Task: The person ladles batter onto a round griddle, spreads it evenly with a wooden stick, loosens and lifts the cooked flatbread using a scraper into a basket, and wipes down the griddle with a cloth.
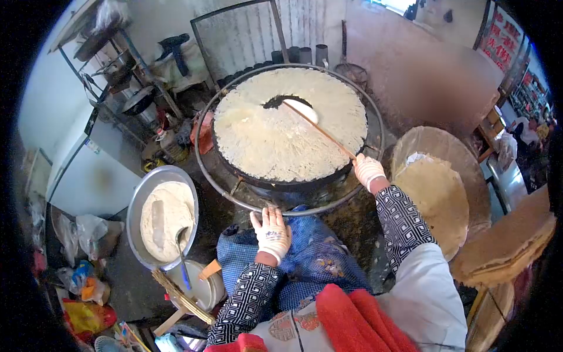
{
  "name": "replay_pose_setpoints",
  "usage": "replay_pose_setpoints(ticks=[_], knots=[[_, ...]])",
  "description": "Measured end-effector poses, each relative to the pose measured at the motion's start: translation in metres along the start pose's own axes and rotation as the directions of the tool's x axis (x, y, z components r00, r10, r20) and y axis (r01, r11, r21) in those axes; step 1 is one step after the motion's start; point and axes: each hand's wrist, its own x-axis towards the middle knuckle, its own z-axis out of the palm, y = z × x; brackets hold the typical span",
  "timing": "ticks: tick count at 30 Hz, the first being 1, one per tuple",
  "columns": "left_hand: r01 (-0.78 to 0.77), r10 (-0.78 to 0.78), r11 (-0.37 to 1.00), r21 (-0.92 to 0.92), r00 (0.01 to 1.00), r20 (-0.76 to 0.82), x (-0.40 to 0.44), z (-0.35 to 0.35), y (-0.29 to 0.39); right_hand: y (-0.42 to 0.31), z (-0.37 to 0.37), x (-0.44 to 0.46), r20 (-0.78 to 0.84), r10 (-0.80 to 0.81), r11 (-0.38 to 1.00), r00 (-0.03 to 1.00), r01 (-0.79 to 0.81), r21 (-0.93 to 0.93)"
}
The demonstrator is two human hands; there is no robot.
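A large round griddle [264, 141] carries a thin layer of pale batter with a dark gap near its middle. My right hand [369, 171], in a white glove, is closed on the end of a thin wooden stick [322, 130] that reaches across the batter to the gap. Beside the stick's far end lies a white mound of batter [302, 111]. My left hand [272, 233], also gloved, lies with fingers spread against the near side of the metal ring [202, 161] around the griddle and holds nothing.
At the left stands a metal basin [134, 234] of dough or batter with a ladle [183, 258]. Below it is a bucket [216, 287] with a brush [182, 296] on it. Flat round sheets [437, 199] lie on a round tray at the right, near a folded brown stack [504, 246].
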Motion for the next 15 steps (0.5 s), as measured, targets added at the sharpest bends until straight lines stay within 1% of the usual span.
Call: replay_pose_setpoints(ticks=[2, 3, 4, 5, 6, 7, 8, 10, 11, 12, 14, 15], knots=[[-0.023, 0.023, 1.0, -0.013, 1.0, -0.017, -0.002, 0.002, -0.012, -0.012, 0.001, -0.005, 0.023, -0.039, 0.999, 0.999, 0.039, 0.022], [-0.014, 0.014, 1.0, -0.006, 1.0, -0.005, -0.003, 0.002, -0.017, -0.015, 0.001, -0.014, 0.028, -0.13, 0.991, 0.991, 0.13, -0.011], [-0.001, 0.001, 1.0, 0.004, 1.0, 0.008, -0.004, -0.001, -0.02, -0.01, 0.011, -0.014, 0.08, -0.19, 0.982, 0.978, 0.191, -0.006], [0.007, -0.006, 0.998, 0.057, 1.0, -0.014, -0.002, 0.005, -0.023, -0.004, 0.02, -0.01, 0.045, -0.14, 0.99, 0.989, 0.141, -0.021], [0.02, -0.024, 0.994, 0.11, 0.999, 0.038, -0.003, 0.008, -0.027, 0.002, 0.028, -0.007, 0.01, -0.086, 0.996, 0.996, 0.087, -0.027], [0.039, -0.049, 0.991, 0.126, 0.996, 0.077, 0.001, 0.003, -0.026, 0.011, 0.014, -0.004, 0.007, 0.03, 0.999, 1.0, -0.031, 0.032], [0.059, -0.076, 0.988, 0.143, 0.99, 0.117, 0.003, 0.001, -0.028, 0.017, 0.009, -0.001, -0.074, -0.01, 0.999, 0.997, 0.007, -0.042], [0.088, -0.108, 0.983, 0.161, 0.987, 0.12, 0.006, -0.002, -0.034, 0.015, -0.002, 0.0, -0.053, -0.012, 1.0, 0.999, 0.011, -0.025], [0.104, -0.124, 0.981, 0.164, 0.985, 0.118, 0.008, -0.002, -0.037, 0.015, 0.001, 0.0, -0.045, -0.061, 0.998, 0.997, 0.059, -0.034], [0.117, -0.137, 0.979, 0.167, 0.984, 0.113, 0.009, -0.006, -0.043, 0.01, -0.003, -0.003, -0.02, -0.038, 0.998, 0.999, 0.039, 0.042], [0.168, -0.193, 0.969, 0.182, 0.972, 0.133, 0.016, -0.017, -0.051, 0.015, -0.007, -0.009, 0.055, -0.131, 0.991, 0.99, 0.133, -0.024], [0.197, -0.223, 0.963, 0.187, 0.966, 0.134, 0.018, -0.023, -0.054, 0.022, -0.011, -0.012, 0.047, -0.046, 0.999, 0.998, 0.047, -0.025]])
